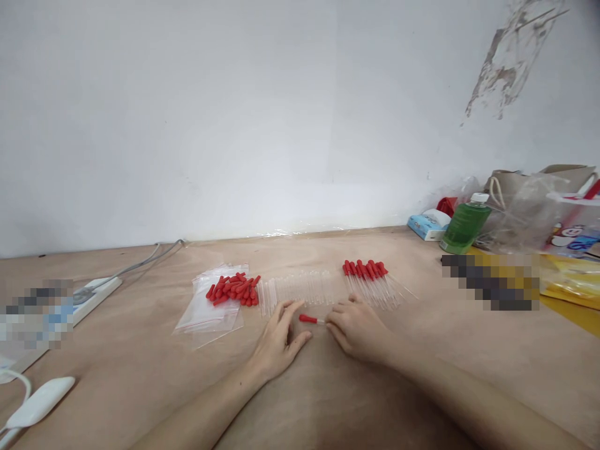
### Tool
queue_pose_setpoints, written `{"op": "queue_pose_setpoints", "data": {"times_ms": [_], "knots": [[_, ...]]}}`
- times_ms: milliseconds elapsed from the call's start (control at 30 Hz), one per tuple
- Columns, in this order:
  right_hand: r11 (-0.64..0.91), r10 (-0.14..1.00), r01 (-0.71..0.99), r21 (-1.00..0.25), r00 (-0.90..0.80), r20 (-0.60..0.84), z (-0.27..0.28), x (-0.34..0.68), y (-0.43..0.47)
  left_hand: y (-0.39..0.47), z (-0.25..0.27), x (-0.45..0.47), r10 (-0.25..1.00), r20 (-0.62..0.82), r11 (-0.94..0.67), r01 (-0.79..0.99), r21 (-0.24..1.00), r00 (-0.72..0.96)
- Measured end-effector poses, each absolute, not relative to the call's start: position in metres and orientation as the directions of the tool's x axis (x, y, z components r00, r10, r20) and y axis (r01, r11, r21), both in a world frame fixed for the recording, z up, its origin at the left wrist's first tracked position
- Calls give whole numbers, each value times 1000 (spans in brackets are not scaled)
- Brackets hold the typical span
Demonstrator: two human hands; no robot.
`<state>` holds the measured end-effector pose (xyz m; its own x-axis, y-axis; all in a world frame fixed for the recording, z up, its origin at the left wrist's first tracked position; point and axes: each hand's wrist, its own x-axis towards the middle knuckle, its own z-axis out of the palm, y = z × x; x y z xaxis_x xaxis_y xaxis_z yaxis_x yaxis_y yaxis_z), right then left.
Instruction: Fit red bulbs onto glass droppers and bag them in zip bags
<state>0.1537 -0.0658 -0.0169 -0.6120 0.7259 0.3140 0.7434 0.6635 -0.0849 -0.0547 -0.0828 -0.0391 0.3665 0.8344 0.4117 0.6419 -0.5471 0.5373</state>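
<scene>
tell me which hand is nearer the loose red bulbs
Left: the left hand is right of the loose red bulbs and closer to the camera; the right hand lies farther right.

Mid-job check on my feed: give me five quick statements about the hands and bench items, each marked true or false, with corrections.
1. The right hand holds a red-bulbed dropper by its clear tube. True.
2. The left hand grips the green bottle. False: it holds nothing; the bottle stands beside a blue pack.
3. The loose red bulbs lie mostly on plastic bags. True.
4. The finished droppers lie left of the bare tubes. False: right.
5. The bottle's cap is white. True.
</scene>
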Motion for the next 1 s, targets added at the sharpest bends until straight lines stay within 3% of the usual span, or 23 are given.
{"op": "queue_pose_setpoints", "data": {"times_ms": [133, 300, 533, 800, 1000], "knots": [[281, 945, 918, -278, -215, 247, -2, 173, -35, -84, -40, -55, 846, 393, -529, 663, 530, 361], [37, 969, 964, -262, 29, 245, 0, 175, 6, -84, -39, -55, 824, 378, -566, 651, 506, 422], [9, 969, 987, -159, 31, 246, -21, 162, 19, -83, -40, -56, 809, 373, -588, 642, 492, 455], [28, 960, 983, -183, 25, 280, -23, 158, 13, -83, -36, -55, 814, 346, -581, 650, 490, 467], [11, 1000, 974, -227, -5, 28, -12, 135, 16, -83, -36, -54, 811, 350, -585, 642, 496, 469]]}}
